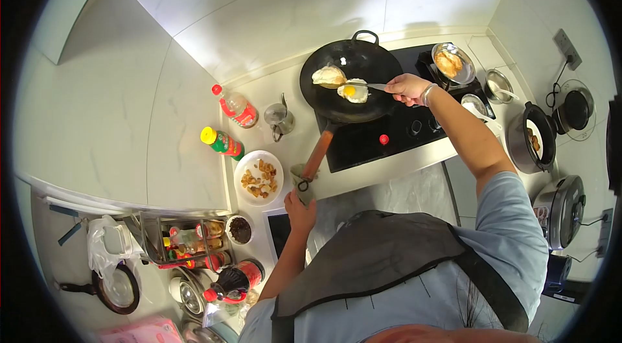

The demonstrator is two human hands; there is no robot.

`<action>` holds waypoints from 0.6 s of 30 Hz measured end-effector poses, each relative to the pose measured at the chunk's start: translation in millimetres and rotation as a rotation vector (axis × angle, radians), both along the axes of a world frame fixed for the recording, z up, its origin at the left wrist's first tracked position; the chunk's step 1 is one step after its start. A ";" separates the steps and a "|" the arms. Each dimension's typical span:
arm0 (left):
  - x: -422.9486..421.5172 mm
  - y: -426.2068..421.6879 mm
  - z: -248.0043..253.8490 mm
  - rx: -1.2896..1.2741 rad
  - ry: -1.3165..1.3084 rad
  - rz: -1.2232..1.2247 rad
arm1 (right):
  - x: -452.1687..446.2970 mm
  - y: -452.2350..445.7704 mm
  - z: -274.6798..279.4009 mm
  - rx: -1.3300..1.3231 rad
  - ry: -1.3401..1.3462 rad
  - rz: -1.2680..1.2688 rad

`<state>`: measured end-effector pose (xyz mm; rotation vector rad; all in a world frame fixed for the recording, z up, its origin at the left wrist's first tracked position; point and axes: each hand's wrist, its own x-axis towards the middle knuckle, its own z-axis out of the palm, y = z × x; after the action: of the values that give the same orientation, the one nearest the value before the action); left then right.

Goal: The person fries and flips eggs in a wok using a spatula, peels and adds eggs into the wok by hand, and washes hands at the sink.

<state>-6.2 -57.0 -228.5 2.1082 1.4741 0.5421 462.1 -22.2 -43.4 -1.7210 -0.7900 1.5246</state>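
A black wok [350,109] sits on the stove, holding two fried eggs. One fried egg [329,76] looks folded over; the other [354,91] lies with its yolk up. My right hand [408,89] grips a spatula [372,85] by its handle, and its far end reaches in between the eggs. At the end of the wok's wooden handle [317,156], my left hand [300,212] is closed on a greyish cloth [304,195]. Whether the fingers also press on the handle itself is hidden.
Right of the wok stands a metal plate [465,70] with fried egg. Left are a plate of brown pieces [240,174], a red-capped bottle [240,109], a yellow-capped bottle [225,143] and a metal jug [280,121]. A dark pot [547,152] and rice cooker [564,210] stand far right.
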 end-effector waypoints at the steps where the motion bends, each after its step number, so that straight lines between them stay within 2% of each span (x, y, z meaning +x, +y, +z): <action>1: -0.1 0.4 0.2 0.005 0.009 -0.010 | -1.7 -1.8 -0.7 0.001 -0.002 -0.014; 7: 1.2 -3.4 6.7 -0.020 -0.009 0.002 | 9.2 -34.0 3.6 -0.033 0.132 -0.024; 11: -2.7 -4.2 5.9 -0.034 -0.029 -0.005 | 26.9 -65.8 10.4 -0.068 0.073 -0.010; 15: -4.7 -5.9 7.9 -0.044 -0.019 -0.020 | 35.5 -88.2 22.7 0.043 -0.282 0.142; 18: -4.0 -5.9 2.6 -0.027 0.001 -0.039 | 21.0 -110.6 17.1 0.519 -1.055 0.333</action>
<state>-10.2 -62.8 -225.9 2.1129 1.4296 0.5037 483.1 -132.8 -26.2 -1.9594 -1.8664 0.3708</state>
